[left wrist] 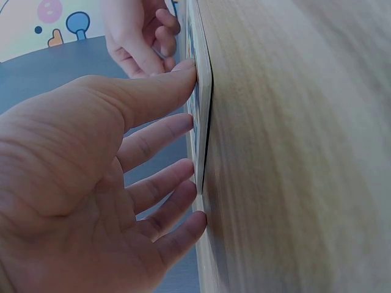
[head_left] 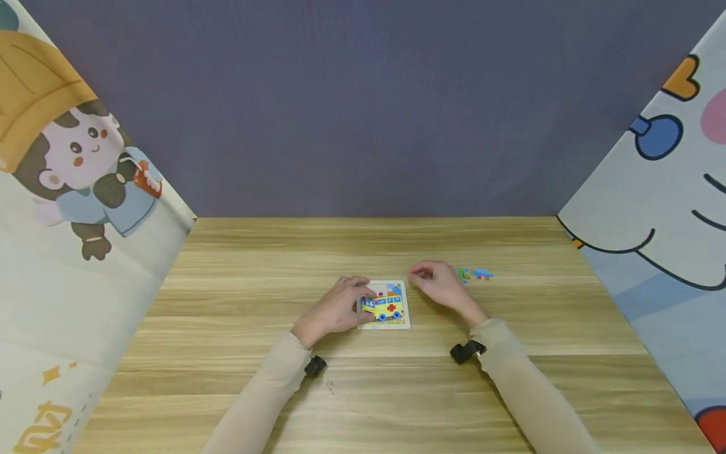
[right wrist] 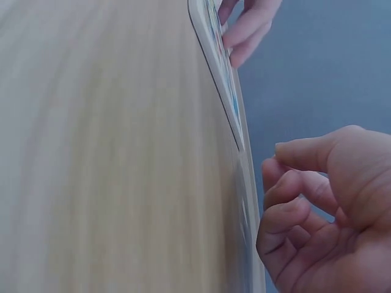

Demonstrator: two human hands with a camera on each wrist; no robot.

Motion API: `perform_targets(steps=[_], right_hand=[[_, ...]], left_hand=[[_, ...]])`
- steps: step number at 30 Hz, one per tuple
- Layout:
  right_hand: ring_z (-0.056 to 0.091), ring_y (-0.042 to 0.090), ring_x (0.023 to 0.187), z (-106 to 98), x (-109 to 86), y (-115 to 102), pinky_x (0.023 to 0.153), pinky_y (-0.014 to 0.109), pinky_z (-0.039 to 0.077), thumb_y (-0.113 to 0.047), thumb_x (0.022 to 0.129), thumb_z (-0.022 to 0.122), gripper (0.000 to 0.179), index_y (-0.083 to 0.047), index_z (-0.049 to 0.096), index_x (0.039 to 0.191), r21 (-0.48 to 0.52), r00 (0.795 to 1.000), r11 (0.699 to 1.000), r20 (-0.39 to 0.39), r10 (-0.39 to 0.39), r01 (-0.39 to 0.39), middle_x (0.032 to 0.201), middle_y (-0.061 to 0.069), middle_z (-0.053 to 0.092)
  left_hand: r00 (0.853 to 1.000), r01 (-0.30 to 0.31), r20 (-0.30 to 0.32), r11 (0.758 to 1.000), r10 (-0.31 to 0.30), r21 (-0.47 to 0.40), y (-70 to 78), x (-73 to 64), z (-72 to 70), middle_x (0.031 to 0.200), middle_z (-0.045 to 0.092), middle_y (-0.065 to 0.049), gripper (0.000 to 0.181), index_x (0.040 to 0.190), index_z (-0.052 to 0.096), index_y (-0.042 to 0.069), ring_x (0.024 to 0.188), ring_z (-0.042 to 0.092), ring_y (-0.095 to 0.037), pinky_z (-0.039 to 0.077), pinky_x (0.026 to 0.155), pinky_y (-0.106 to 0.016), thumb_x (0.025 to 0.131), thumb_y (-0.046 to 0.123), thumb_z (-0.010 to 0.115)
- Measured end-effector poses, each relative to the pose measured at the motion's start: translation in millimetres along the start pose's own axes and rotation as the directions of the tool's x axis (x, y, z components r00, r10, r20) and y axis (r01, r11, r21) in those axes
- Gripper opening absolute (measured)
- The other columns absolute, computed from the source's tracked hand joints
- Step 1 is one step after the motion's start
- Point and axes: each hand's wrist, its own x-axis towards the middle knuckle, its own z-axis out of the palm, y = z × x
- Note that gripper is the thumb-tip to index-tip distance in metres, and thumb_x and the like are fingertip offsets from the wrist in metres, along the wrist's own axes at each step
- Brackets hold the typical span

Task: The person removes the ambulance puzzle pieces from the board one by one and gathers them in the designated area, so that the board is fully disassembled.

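Note:
A small, white-framed jigsaw puzzle (head_left: 406,304) lies flat on the table, showing a yellow bus-like vehicle with a red cross and blue wheels. My left hand (head_left: 339,307) rests at its left side, thumb and fingers spread and fairly straight. In the left wrist view, the tips of that hand (left wrist: 91,165) touch the puzzle board (left wrist: 204,91). Just past the board's upper right corner is my right hand (head_left: 442,285), raised off the table. Thumb and index tips of this right hand (right wrist: 330,201) come together, other fingers curled; whether a tiny piece is between them is unclear.
Several small coloured pieces (head_left: 481,273) lie loose on the wooden table (head_left: 363,391), right of the right hand. A dark panel (head_left: 363,113) stands along the back edge, and printed panels flank both sides. Each wrist carries a small black camera.

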Motion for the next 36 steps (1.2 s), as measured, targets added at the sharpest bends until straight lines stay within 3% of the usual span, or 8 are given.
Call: perform_targets(steps=[8, 15, 28, 36], right_hand=[[0.069, 0.019, 0.092, 15, 4.0, -14, 0.084, 0.035, 0.057, -0.021, 0.102, 0.071, 0.021, -0.005, 0.079, 0.113, 0.048, 0.997, 0.999, 0.07, -0.008, 0.005, 0.103, 0.009, 0.079], [0.066, 0.013, 0.085, 27, 7.5, -20, 0.078, 0.03, 0.055, -0.023, 0.102, 0.071, 0.021, -0.007, 0.079, 0.113, 0.032, 0.993, 0.999, 0.117, -0.001, -0.003, 0.097, 0.004, 0.077], [0.051, 0.013, 0.059, 38, 11.7, -32, 0.056, 0.026, 0.041, -0.026, 0.099, 0.073, 0.029, -0.007, 0.075, 0.121, -0.084, 0.995, 0.994, 0.076, 0.072, -0.066, 0.078, 0.001, 0.064], [0.056, 0.013, 0.07, 35, 10.1, -24, 0.065, 0.027, 0.047, -0.023, 0.1, 0.07, 0.02, -0.009, 0.079, 0.112, 0.014, 0.995, 1.0, 0.101, 0.011, -0.012, 0.085, 0.002, 0.069]], left_hand=[[1.0, 0.0, 0.01, 1.0, 0.0, 0.013, 0.9, 0.7, -1.1, 0.164, 0.048, -0.015, 0.048, 0.138, 0.071, 0.013, 0.152, 0.042, -0.037, 0.037, 0.128, -0.055, 0.094, 0.031, 0.082], [1.0, -0.009, 0.019, 1.0, 0.008, 0.013, -0.1, 0.0, -0.7, 0.165, 0.047, -0.016, 0.047, 0.139, 0.07, 0.014, 0.152, 0.041, -0.038, 0.036, 0.127, -0.057, 0.096, 0.031, 0.08], [1.0, -0.019, 0.016, 1.0, 0.019, 0.012, -1.6, 0.9, -1.2, 0.164, 0.048, -0.017, 0.045, 0.137, 0.071, 0.013, 0.151, 0.042, -0.038, 0.038, 0.127, -0.055, 0.097, 0.029, 0.08], [1.0, -0.006, 0.029, 1.0, 0.006, 0.02, -0.6, -0.3, -2.4, 0.166, 0.046, -0.015, 0.047, 0.139, 0.07, 0.013, 0.152, 0.041, -0.036, 0.037, 0.128, -0.055, 0.097, 0.031, 0.08]])
